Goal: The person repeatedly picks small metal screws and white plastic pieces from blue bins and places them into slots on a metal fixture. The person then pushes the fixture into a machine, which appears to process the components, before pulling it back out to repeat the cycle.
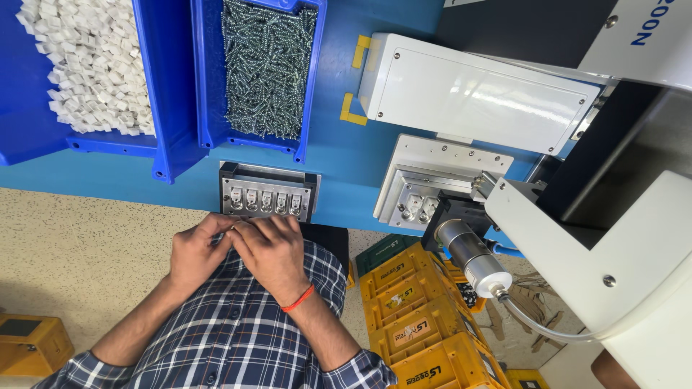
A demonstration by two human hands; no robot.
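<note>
Both hands are meeting at the near edge of the blue counter [346, 166], just in front of a small metal fixture [267, 193] with a row of slots. The left hand [196, 252] is curling its fingers inward, the right hand [272, 248] is lying over them; whether either grip is pinching anything cannot be told. Behind the fixture, a blue bin of screws [265, 68] is sitting beside a bin of white pieces [90, 61].
</note>
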